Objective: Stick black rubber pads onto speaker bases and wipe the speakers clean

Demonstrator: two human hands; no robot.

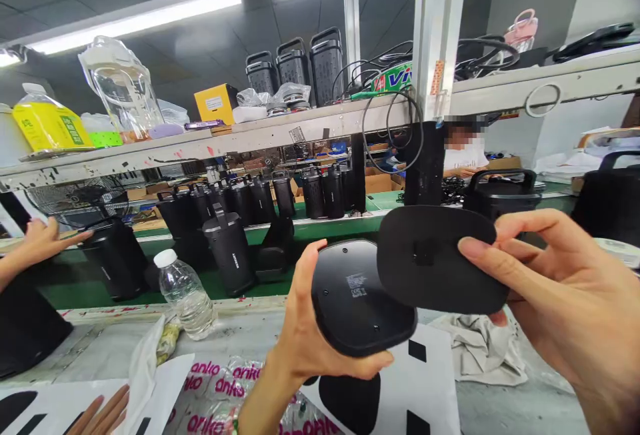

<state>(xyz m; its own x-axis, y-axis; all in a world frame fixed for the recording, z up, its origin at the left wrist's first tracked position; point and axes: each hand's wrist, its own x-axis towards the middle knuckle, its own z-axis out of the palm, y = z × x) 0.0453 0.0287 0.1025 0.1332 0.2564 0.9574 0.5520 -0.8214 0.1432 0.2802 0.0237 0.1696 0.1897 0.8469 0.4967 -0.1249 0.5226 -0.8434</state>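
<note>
My left hand [306, 338] grips a glossy black rounded-square base plate [357, 318], tilted so that small screws and white print show on its face. My right hand [560, 281] pinches a thin matte black pad [435, 268] of a similar rounded shape by its right edge. The pad overlaps the plate's upper right part in view; whether they touch I cannot tell. Beneath my left hand lies a white sheet [435, 361] with black die-cut shapes, on printed plastic wrap [220, 388].
A water bottle [187, 298] and a crumpled cloth [487, 348] lie on the bench. Black speakers [230, 255] stand along the green conveyor [165, 241]. Another person's hand [45, 245] reaches to a speaker at left; other fingers [107, 411] rest lower left. A shelf [250, 131] crosses above.
</note>
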